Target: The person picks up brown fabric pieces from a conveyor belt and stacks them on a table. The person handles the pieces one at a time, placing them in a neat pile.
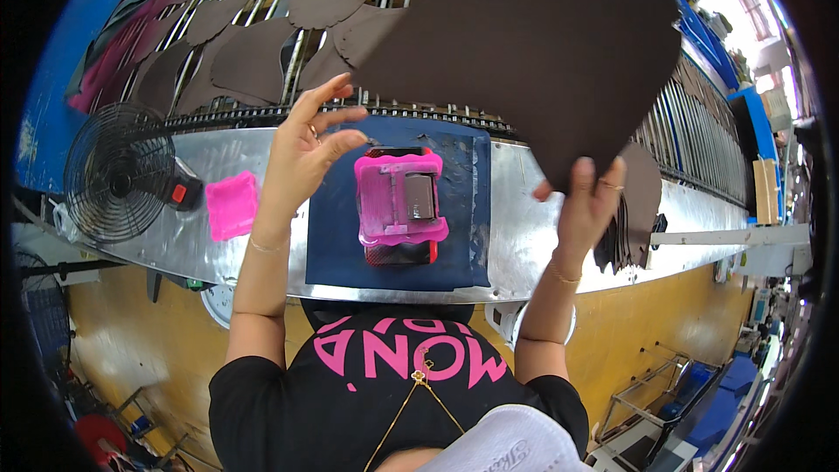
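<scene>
A brown sheet [542, 52] is being pinched at its lower edge by the right hand [587, 201], at 1 o'clock from the pink block [400, 198], while the left hand [306, 149] is being held open and empty, so the sheet could be dropped.

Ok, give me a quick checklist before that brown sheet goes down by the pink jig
1. Right hand grips the brown sheet at its lower edge: ok.
2. Left hand off the sheet, fingers spread: ok.
3. Pink jig lies flat on the blue mat: ok.
4. Jig top free of scraps: cannot tell.
5. Pink pad lies off the mat: ok.
6. Fan apart from the sheet: ok.
</scene>
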Tool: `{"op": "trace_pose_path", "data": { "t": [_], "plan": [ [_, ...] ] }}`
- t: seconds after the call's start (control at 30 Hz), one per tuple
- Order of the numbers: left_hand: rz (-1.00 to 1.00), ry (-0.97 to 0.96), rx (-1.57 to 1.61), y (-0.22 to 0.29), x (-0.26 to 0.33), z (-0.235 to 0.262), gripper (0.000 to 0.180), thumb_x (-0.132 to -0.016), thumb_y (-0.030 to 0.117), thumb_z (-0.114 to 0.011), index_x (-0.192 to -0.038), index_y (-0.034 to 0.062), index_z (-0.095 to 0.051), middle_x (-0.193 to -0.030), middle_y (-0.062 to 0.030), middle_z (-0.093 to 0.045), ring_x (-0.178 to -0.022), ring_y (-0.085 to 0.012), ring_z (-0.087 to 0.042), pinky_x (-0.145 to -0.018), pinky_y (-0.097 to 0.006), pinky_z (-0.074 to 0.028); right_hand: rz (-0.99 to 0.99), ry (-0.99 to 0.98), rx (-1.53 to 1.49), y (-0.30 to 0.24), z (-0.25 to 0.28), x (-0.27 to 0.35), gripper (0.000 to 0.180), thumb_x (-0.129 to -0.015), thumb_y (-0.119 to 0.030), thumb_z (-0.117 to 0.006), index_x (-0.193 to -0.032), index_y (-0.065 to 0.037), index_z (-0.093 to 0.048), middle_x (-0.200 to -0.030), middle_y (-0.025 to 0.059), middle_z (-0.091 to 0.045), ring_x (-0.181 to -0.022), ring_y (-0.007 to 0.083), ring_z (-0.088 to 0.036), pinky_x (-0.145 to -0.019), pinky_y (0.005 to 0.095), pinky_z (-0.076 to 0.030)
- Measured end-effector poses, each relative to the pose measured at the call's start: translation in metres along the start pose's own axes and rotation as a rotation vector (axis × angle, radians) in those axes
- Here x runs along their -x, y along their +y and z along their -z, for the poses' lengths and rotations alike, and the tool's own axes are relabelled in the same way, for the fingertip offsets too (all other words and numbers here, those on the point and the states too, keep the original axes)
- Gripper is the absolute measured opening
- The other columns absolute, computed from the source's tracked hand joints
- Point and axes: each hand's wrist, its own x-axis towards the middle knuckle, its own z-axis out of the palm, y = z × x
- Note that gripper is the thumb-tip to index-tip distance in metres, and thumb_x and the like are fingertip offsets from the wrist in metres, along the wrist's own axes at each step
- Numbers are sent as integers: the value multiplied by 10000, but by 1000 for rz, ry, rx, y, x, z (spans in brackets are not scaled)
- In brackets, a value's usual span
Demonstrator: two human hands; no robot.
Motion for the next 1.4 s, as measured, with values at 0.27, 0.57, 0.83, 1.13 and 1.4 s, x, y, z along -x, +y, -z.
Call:
{"op": "trace_pose_path", "data": {
  "t": [0.27,0.57,0.83,1.13,1.4],
  "plan": [
    [-62,254,-77,54,24,83,125,-856,46,-661,-951,-35,-647,-759,-136,-670,-605,-191,-671,-532,-259,-539,-66,-348,28,36,-75,30,173,-883,-102,-644,-1009,9,-606,-772,100,-679,-714,207,-663,-667,297,-500],
    [133,201,-374,63,56,107,100,-859,39,-649,-939,-21,-659,-719,-26,-633,-628,-56,-578,-571,-202,-452,243,-518,352,36,-69,25,72,-779,1,-680,-849,-11,-694,-790,117,-691,-692,248,-660,-636,312,-479],
    [54,-288,-757,19,42,57,139,-775,139,-712,-824,14,-675,-702,-87,-599,-613,-228,-595,-578,-330,-458,102,-488,657,61,21,42,102,-781,-8,-670,-861,-60,-708,-712,78,-625,-816,257,-524,-709,348,-438],
    [-320,-682,-900,12,3,-45,101,-719,186,-727,-759,97,-700,-837,-38,-530,-880,-232,-544,-667,-365,-485,-230,-277,777,21,139,74,112,-790,-11,-680,-899,1,-657,-808,110,-638,-749,250,-580,-681,314,-456],
    [-699,-715,-659,10,-56,-136,97,-748,151,-681,-693,71,-678,-833,-80,-492,-831,-263,-500,-715,-375,-428,-126,69,715,-48,201,73,163,-849,-74,-671,-970,20,-619,-854,82,-643,-656,148,-550,-571,262,-425]
  ]
}}
